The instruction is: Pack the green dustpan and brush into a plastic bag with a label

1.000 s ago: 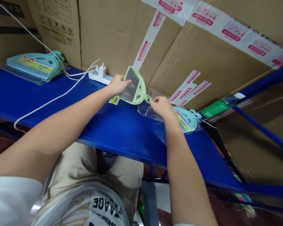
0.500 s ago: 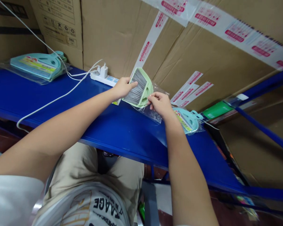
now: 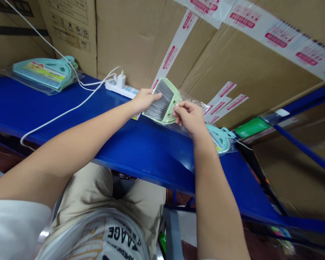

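At the far edge of the blue shelf point(image 3: 151, 151), the left hand point(image 3: 144, 101) has its fingers pressed together across a grey brush point(image 3: 161, 101), apparently keeping it seated in a green dustpan point(image 3: 171, 113). The right hand point(image 3: 188, 117) pinches at the dustpan's side, close to a clear bag point(image 3: 195, 105), though whether it grips bag or dustpan is hidden. A teal dustpan point(image 3: 43, 74) lies bagged toward the shelf's left end, a second teal dustpan point(image 3: 220, 139) toward its right, and a power strip point(image 3: 121, 89) sits along its far edge.
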### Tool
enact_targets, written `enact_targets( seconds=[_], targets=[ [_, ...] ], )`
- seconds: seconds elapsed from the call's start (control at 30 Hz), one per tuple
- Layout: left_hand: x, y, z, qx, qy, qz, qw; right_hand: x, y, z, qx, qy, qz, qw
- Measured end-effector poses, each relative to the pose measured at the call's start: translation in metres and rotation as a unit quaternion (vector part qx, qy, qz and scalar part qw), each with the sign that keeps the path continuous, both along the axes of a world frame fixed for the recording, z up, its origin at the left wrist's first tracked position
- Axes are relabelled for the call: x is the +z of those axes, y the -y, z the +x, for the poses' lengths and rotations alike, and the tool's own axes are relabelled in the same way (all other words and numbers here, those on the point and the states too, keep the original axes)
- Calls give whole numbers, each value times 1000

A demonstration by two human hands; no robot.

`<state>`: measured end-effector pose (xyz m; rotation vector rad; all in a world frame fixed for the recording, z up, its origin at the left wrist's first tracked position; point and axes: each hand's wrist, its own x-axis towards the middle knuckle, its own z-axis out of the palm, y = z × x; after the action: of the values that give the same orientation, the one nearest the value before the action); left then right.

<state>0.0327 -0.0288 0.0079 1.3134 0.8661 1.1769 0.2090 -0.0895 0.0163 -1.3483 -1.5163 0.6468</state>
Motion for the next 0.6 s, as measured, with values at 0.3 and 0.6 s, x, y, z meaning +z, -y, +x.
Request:
enact_targets(
  seconds=[0.3,0.6],
  targets=[
    [-4,-15,-8,49,26,-1,998,13,-2,55,-261,44,81,961],
    [-5,-21,-10,53,69,4,996,7,-3,42,-134,-120,-70,981]
  ],
)
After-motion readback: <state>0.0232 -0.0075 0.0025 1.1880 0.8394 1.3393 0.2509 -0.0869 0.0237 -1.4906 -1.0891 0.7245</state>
